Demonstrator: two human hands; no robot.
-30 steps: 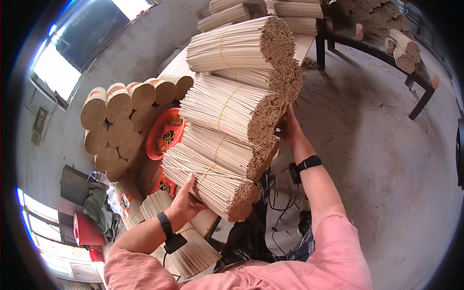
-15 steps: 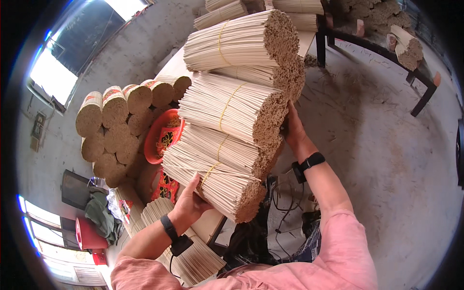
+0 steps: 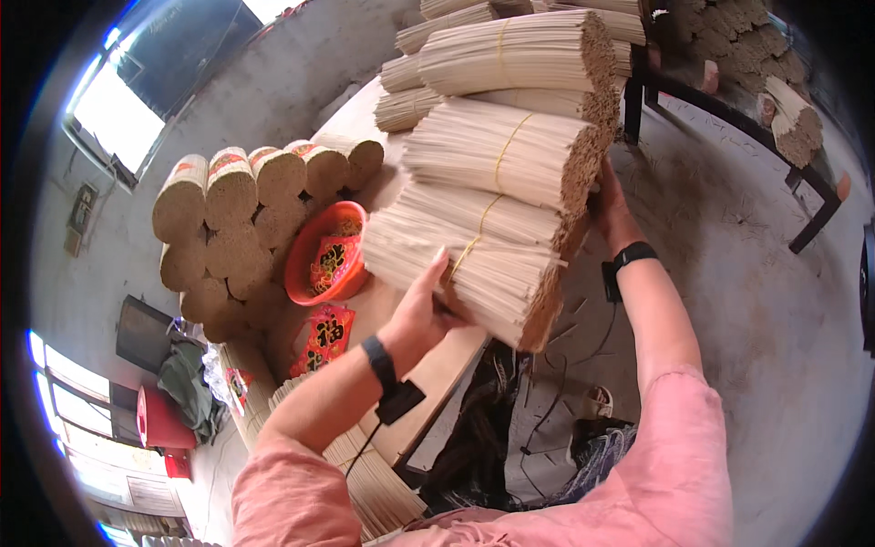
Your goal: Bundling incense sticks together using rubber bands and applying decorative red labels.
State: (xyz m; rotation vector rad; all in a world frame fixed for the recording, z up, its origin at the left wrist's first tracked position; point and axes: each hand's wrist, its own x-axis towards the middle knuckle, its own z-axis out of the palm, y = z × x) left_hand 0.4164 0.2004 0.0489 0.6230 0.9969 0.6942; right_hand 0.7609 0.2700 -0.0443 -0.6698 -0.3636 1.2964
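Observation:
A stack of bundles of thin pale wooden sticks, each tied with a yellow band, lies between my hands. My left hand [image 3: 424, 314] grips the nearest bundle [image 3: 497, 283], thumb on top and the fingers hidden beneath. My right hand [image 3: 612, 208] presses against the stick ends on the right side; its fingers are partly hidden behind them. Against my left hand's bundle lies another bundle [image 3: 447, 214], and beyond it a banded bundle [image 3: 510, 155]. A further bundle [image 3: 510, 55] sits at the far end. Both wrists wear black straps.
A red plastic bowl [image 3: 301, 264] holds red printed papers and yellow bands. Another red paper [image 3: 324, 337] lies on the wooden table [image 3: 447, 383]. Round wrapped bundles [image 3: 232, 196] are piled at left. A dark metal frame [image 3: 720, 114] stands at right, and a cable trails below.
The stack between my hands has shifted up and to the right in the picture, both hands moving with it. The bowl and the left-hand pile show more fully.

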